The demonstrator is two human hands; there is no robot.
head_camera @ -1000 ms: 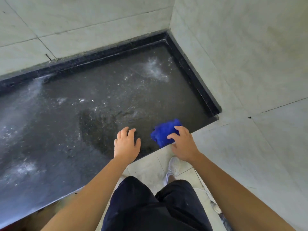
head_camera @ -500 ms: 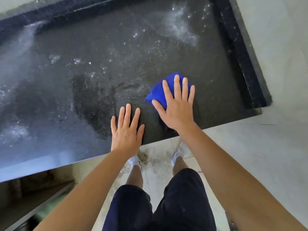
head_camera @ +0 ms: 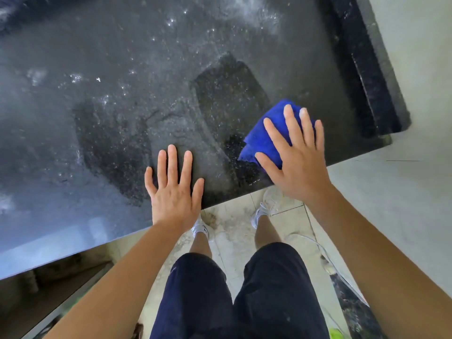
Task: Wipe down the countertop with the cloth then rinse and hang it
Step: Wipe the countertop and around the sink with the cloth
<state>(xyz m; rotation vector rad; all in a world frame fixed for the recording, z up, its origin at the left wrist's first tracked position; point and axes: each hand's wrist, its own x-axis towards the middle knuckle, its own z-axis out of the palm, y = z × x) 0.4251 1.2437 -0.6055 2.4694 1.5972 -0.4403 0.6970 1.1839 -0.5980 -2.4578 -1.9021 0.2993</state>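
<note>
Blue cloth (head_camera: 263, 139) has shifted rightward toward the front right corner of the dark surface (head_camera: 122, 69), leaving a fresh wiped swath (head_camera: 227, 94). Right hand (head_camera: 297, 155) presses it flat, fingers spread; left hand (head_camera: 175, 185) lies flat, empty. Dusty patches remain; raised black kerb (head_camera: 362, 77) bounds further travel.

A pale tiled wall (head_camera: 420, 57) is filling the frame from 1 to 4 o'clock. A light, stained tiled floor (head_camera: 234, 231) is showing at 6 o'clock. Two white shoes are standing on it, one (head_camera: 201, 228) just left of centre and one (head_camera: 265, 206) toward 5 o'clock. Dark blue shorts (head_camera: 239, 297) are covering the legs at 6 o'clock. A white cord (head_camera: 315, 245) is trailing across the floor at 5 o'clock. A dark shelf recess (head_camera: 44, 289) is sitting at 8 o'clock, contents unclear.
</note>
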